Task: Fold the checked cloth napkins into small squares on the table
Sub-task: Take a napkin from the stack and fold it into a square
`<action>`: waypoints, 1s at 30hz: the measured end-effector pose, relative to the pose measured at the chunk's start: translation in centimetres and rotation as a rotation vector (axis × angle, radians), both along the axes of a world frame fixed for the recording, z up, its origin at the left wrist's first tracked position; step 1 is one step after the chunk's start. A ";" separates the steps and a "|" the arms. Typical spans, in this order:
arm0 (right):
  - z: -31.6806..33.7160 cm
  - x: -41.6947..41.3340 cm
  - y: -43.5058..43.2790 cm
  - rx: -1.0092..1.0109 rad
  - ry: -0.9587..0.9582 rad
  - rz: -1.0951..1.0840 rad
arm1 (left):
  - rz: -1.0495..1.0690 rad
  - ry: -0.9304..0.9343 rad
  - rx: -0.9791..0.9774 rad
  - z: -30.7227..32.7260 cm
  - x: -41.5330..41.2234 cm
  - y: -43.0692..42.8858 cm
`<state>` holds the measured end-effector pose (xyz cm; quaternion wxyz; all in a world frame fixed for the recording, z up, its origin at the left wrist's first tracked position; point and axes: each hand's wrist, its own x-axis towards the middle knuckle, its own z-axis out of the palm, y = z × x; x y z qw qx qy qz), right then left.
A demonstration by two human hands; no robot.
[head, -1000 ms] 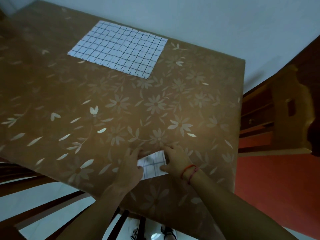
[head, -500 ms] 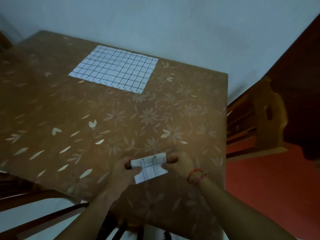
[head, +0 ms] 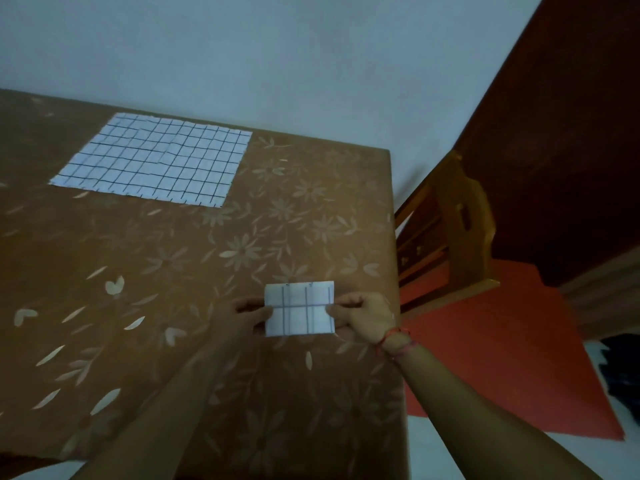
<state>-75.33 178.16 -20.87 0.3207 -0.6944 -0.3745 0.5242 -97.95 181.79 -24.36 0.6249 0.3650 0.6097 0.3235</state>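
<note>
Fingers of the left hand (head: 247, 311) and right hand (head: 363, 315) are pinched on opposite edges of the folded checked napkin (head: 299, 308), held above the floral tablecloth (head: 173, 271).

No writing, label, brand, number or sign can be read anywhere in view. The small folded white cloth napkin (head: 299, 308) and the large flat white cloth napkin (head: 156, 159) bear only dark grid lines. The brown tablecloth (head: 173, 271) bears only a pale flower-and-leaf print.
</note>
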 end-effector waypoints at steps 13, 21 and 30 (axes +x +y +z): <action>-4.9 1.9 6.5 -0.045 -0.060 -0.149 | -0.138 0.302 0.113 -3.3 2.9 7.9; -7.5 2.4 9.8 -0.060 -0.168 -0.155 | -0.150 0.360 0.119 -5.4 4.3 11.4; -9.6 3.1 10.5 -0.074 -0.242 -0.167 | -0.218 0.439 0.124 -7.0 5.5 12.3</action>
